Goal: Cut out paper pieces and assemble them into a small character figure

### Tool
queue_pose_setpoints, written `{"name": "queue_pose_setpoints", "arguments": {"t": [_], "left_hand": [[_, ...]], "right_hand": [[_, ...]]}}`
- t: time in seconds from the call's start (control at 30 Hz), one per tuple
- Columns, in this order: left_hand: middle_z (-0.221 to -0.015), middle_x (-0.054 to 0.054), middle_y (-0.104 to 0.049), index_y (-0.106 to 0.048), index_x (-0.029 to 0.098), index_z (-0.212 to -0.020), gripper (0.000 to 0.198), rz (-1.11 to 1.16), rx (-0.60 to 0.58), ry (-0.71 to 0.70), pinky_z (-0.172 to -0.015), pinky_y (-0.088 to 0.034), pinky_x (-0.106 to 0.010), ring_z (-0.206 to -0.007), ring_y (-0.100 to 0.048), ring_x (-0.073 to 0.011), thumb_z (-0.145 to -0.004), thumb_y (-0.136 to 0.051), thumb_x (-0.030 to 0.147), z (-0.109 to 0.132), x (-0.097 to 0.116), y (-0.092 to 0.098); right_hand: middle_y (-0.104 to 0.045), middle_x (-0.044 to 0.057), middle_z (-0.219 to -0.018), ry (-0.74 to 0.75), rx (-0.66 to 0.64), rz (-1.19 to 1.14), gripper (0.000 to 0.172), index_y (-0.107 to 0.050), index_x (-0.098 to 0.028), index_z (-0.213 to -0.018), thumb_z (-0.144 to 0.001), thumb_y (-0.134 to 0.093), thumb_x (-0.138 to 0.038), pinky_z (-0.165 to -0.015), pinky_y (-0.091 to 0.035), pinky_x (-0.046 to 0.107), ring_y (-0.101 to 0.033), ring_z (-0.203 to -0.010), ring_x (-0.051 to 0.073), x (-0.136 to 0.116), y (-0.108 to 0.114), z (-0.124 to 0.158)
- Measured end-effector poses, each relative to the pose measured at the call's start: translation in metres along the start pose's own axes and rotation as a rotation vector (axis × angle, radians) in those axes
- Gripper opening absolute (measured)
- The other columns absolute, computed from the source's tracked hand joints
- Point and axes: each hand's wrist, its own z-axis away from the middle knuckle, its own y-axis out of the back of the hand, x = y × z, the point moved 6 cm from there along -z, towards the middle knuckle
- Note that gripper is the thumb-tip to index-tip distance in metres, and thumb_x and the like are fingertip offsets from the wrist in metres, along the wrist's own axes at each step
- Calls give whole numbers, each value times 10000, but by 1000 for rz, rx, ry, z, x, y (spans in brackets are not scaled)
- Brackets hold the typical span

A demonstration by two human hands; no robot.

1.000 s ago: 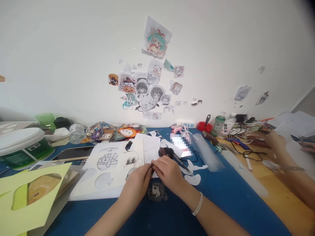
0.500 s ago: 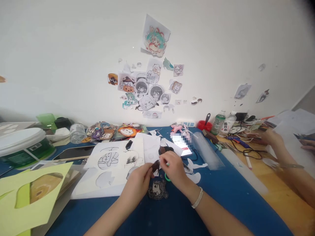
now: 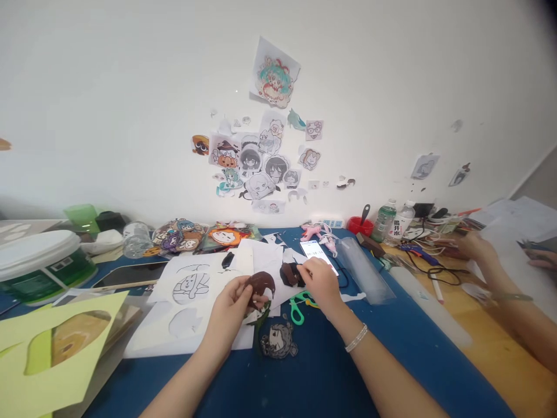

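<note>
My left hand (image 3: 230, 305) pinches a thin, curved dark brown piece (image 3: 262, 283) by its left edge, above the white sheets. Its material is hard to make out. To the right, my right hand (image 3: 319, 281) has its fingertips together at the edge of a black and brown clump (image 3: 289, 273); whatever they grip is hidden. Scissors with green handles (image 3: 297, 313) lie under and beside my right hand. Nearer to me on the blue mat rests a grey and black cut-out of a cartoon head (image 3: 277, 339).
White paper (image 3: 183, 284) with drawings and cut holes lies at left, by yellow card (image 3: 87, 371) and a white-lidded tub (image 3: 39, 255). Behind are a lit phone (image 3: 314, 251) and a clear plastic roll (image 3: 363, 270). Another person's arm (image 3: 517, 302) is at right, near bottles (image 3: 399, 223).
My hands have moved apart: the left holds the brown piece more openly, while the right has shifted right to the dark clump. The scissors show more fully now.
</note>
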Motion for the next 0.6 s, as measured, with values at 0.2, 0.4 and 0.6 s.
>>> {"name": "queue_pose_setpoints", "arguments": {"t": [0.2,0.4,0.6], "left_hand": [[-881,-61,-687,-473,179,-938,417,56,46,-39,-686,-527,-344,-775,-675,-221,-669,-542,491,-3,-4,2],[-883,-69,-681,-455,174,-923,439,68,8,-53,-721,-526,-359,-794,-672,-228,-650,-553,503,-5,-7,-3],[-861,-68,-691,-481,185,-922,391,44,-118,-20,-747,-521,-391,-805,-675,-239,-650,-573,451,-3,-13,-15]], "right_hand": [[-616,55,-841,162,-139,-168,212,-620,-193,-860,-864,-414,-146,-700,-429,302,-533,-818,193,-38,-17,14],[-557,12,-665,43,-233,-265,147,-574,-175,-711,-831,-500,-216,-527,-398,235,-527,-611,147,-45,-29,24],[-546,23,-675,116,-183,-133,186,-559,-178,-730,-835,-409,-147,-554,-382,243,-519,-643,161,-46,-29,23]]}}
